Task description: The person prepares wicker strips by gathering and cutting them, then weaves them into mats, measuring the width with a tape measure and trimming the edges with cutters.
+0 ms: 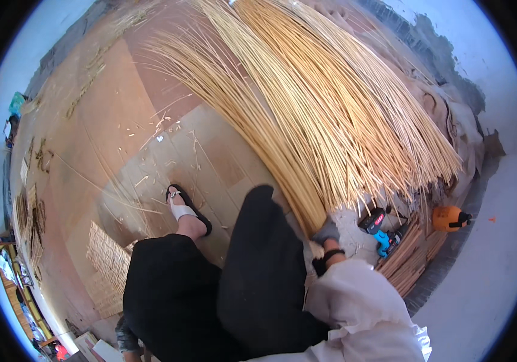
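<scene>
My right hand (328, 233), in a grey glove with a dark band at the wrist, grips the gathered near end of a bundle of thin tan canes (258, 136). That bundle fans out over the floor toward the far left. Beside it on the right lies a much larger spread of long, pale canes (343, 114), their cut ends toward me. My left hand (127, 335), in a grey patterned glove, is low at the left beside my black-clad leg. Its fingers are too hidden to read, and a woven cane panel (109, 256) lies just beyond it.
A blue and black cordless drill (381, 234) lies right of my right hand, near an orange bottle (447, 218) with a black top. Brown sticks (408, 258) are piled there along the wall. Cane scraps litter the tiles around my sandalled foot (187, 211). Shelving (23, 289) stands far left.
</scene>
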The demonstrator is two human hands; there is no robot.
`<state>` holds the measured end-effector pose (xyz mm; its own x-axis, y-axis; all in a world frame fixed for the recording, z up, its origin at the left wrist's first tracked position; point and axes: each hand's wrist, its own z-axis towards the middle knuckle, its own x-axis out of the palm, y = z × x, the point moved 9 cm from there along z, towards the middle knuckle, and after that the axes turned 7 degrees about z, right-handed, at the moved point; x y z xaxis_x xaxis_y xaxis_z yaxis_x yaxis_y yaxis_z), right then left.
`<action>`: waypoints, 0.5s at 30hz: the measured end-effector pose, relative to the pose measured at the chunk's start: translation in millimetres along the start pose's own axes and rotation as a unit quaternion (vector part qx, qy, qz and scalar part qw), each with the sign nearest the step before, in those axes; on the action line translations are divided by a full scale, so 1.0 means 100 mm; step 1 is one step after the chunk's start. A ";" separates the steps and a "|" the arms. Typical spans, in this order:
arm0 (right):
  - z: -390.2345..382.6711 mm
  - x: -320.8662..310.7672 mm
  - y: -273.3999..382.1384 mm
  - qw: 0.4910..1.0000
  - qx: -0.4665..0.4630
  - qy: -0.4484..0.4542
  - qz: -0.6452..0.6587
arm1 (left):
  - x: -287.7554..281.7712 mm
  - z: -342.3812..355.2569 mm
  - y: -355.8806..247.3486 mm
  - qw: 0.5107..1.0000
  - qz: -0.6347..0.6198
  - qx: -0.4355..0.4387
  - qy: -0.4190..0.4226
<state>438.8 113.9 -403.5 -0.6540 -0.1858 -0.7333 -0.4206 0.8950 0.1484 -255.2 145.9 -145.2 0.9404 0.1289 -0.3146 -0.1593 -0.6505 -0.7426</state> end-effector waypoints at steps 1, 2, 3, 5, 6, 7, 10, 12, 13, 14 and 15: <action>-0.20 0.08 0.16 1.000 0.016 0.012 -0.016 | -0.38 0.13 0.33 0.998 0.007 0.025 -0.057; -0.26 0.17 0.22 0.999 0.016 -0.023 -0.043 | -0.28 0.26 0.46 0.997 0.002 0.025 -0.071; -0.27 0.26 0.28 0.997 0.014 -0.011 -0.074 | -0.12 0.43 0.61 0.998 0.028 0.002 -0.050; -0.21 0.14 0.27 0.993 0.006 -0.001 -0.120 | 0.30 0.43 0.69 0.995 0.074 -0.068 -0.017; -0.12 0.03 0.15 0.991 -0.007 -0.001 -0.134 | 0.90 0.26 0.21 0.990 0.105 -0.087 0.031; -0.04 -0.12 -0.01 0.989 -0.015 -0.006 -0.144 | 1.33 0.28 -0.12 0.955 0.264 0.057 0.122; 0.06 -0.45 -0.08 0.984 -0.044 -0.034 -0.170 | 1.63 0.60 0.23 0.855 0.463 0.070 0.222; 0.03 -0.66 -0.04 0.983 -0.067 -0.075 -0.152 | 1.79 0.99 0.40 0.821 0.515 0.048 0.240; -0.05 -0.69 0.04 0.989 -0.101 -0.055 -0.091 | 1.75 1.21 0.33 0.824 0.534 0.050 0.183; -0.14 -0.74 0.09 0.991 -0.128 -0.037 -0.028 | 1.70 1.41 0.28 0.822 0.552 0.054 0.129; -0.22 -0.66 0.09 0.984 -0.175 0.014 0.011 | 1.52 1.67 0.20 0.834 0.544 0.085 -0.028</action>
<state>464.3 125.1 -338.6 -0.6803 -0.1841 -0.7095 -0.5939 0.7057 0.3863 -165.3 277.7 -307.1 0.1962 -0.4314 -0.8806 -0.9546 -0.2893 -0.0710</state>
